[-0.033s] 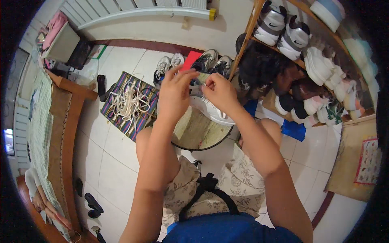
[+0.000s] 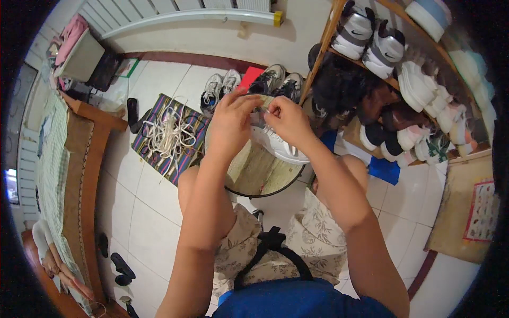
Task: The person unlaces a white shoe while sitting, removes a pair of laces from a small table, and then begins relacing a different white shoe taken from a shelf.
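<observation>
A white lace-up sneaker (image 2: 279, 148) rests on a small round table (image 2: 246, 172) in front of my knees, its toe turned toward me on the right. Over its upper end my left hand (image 2: 231, 121) bends its fingers inward toward the other hand. Close beside it, my right hand (image 2: 289, 121) is closed in a pinch above the laces. Whatever either hand's fingertips hold is too small or hidden to make out. To the left, a tangle of white shoelaces (image 2: 169, 132) lies on a striped cloth-covered square (image 2: 180, 168).
Behind the table stand grey sneakers (image 2: 213, 87) and a red card-like piece (image 2: 250, 78). A wooden rack (image 2: 324, 37) full of shoes rises at the right. Along the left runs a wooden-framed bed (image 2: 93, 212), with black slippers (image 2: 123, 267) on the tiled floor.
My left hand has shifted slightly to the right, and its fingers sit lower and closer to the right hand. The right hand and the sneaker have barely moved.
</observation>
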`<state>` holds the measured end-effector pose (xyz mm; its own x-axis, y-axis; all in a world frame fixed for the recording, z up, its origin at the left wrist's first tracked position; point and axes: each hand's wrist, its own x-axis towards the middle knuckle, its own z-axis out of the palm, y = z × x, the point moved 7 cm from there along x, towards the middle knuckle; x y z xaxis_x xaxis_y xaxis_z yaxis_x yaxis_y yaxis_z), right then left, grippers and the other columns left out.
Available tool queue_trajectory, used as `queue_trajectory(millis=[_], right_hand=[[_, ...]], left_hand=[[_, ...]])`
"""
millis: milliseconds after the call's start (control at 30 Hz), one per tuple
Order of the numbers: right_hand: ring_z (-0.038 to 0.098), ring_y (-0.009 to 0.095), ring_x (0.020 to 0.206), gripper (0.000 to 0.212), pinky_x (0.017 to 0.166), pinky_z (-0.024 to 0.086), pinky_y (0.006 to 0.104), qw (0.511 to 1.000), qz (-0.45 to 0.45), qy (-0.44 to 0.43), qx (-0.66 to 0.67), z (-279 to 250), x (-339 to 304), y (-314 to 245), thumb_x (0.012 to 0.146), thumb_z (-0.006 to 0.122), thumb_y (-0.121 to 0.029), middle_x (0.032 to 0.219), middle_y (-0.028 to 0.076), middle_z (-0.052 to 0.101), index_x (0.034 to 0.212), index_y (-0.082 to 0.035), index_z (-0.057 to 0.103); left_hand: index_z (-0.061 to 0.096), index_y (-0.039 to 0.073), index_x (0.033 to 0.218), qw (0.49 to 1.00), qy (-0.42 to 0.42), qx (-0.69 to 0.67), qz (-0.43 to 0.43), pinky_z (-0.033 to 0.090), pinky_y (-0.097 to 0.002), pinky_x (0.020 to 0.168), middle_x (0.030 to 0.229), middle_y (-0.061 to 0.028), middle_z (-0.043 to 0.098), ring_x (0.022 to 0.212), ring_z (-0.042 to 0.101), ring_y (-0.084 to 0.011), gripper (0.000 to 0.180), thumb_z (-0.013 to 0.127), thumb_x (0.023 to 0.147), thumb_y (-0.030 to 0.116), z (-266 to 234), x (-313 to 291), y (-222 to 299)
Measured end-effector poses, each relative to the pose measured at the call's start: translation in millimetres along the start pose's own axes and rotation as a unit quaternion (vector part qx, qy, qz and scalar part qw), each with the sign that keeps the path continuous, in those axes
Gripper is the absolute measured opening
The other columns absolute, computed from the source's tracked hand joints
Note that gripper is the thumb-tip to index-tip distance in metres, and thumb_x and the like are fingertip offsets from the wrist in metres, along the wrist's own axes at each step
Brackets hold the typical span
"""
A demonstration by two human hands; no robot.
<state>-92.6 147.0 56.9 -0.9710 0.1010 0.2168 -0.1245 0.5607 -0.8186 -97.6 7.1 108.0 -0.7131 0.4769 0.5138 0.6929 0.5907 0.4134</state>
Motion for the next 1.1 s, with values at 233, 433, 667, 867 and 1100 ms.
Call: queue_trajectory(millis=[233, 433, 667, 867, 1100], right_hand=[[0.059, 0.028, 0.064, 0.016, 0.058, 0.045, 0.0391, 0.994, 0.014, -0.089, 0.06, 9, -13, 1, 0.079, 0.065, -0.018, 0.073, 0.011, 0.06, 0.08, -0.005, 0.055], [0.06, 0.019, 0.058, 0.016, 0.05, 0.045, 0.0338, 0.97, 0.089, 0.074, 0.214, 2, -29, 12, 0.087, 0.058, -0.014, 0.07, 0.009, 0.061, 0.083, -0.004, 0.046], [0.054, 0.011, 0.056, 0.018, 0.051, 0.045, 0.0262, 0.888, 0.191, -0.014, 0.418, 3, -17, 31, 0.091, 0.056, -0.022, 0.081, 0.008, 0.057, 0.09, -0.005, 0.048], [0.057, 0.025, 0.077, 0.026, 0.069, 0.045, 0.037, 0.996, -0.089, 0.01, -0.016, 7, -13, -13, 0.083, 0.067, -0.027, 0.082, 0.01, 0.056, 0.084, -0.003, 0.056], [0.045, 0.013, 0.068, 0.023, 0.062, 0.04, 0.0311, 0.918, 0.209, 0.133, 0.309, -22, -2, 68, 0.089, 0.061, -0.024, 0.073, 0.004, 0.051, 0.08, -0.003, 0.055]], left_hand=[[0.066, 0.009, 0.091, 0.997, -0.063, -0.026, 0.035, 0.046, -0.0383, 0.085, 0.094, -0.0051, 0.066, 0.094, 0.057, -0.0273, 0.029, 0.062, 0.066, -0.004, -4, 3, -2], [0.066, 0.013, 0.084, 0.995, -0.104, -0.005, -0.009, 0.046, -0.0373, 0.082, 0.084, -0.0006, 0.063, 0.087, 0.058, -0.0226, 0.016, 0.066, 0.069, 0.006, 8, -1, -4], [0.063, 0.011, 0.082, 0.997, -0.07, -0.004, -0.041, 0.049, -0.0353, 0.071, 0.081, -0.0029, 0.063, 0.082, 0.059, -0.0245, 0.014, 0.067, 0.069, 0.007, 5, -8, -5], [0.061, 0.009, 0.082, 0.993, -0.06, -0.038, -0.089, 0.049, -0.0364, 0.07, 0.079, -0.0068, 0.063, 0.081, 0.059, -0.0256, 0.018, 0.068, 0.067, 0.005, 4, -7, -14], [0.06, 0.009, 0.08, 0.997, -0.067, -0.045, -0.001, 0.043, -0.0414, 0.086, 0.078, -0.0053, 0.062, 0.087, 0.058, -0.0266, 0.018, 0.07, 0.065, 0.004, 1, -1, -4]])
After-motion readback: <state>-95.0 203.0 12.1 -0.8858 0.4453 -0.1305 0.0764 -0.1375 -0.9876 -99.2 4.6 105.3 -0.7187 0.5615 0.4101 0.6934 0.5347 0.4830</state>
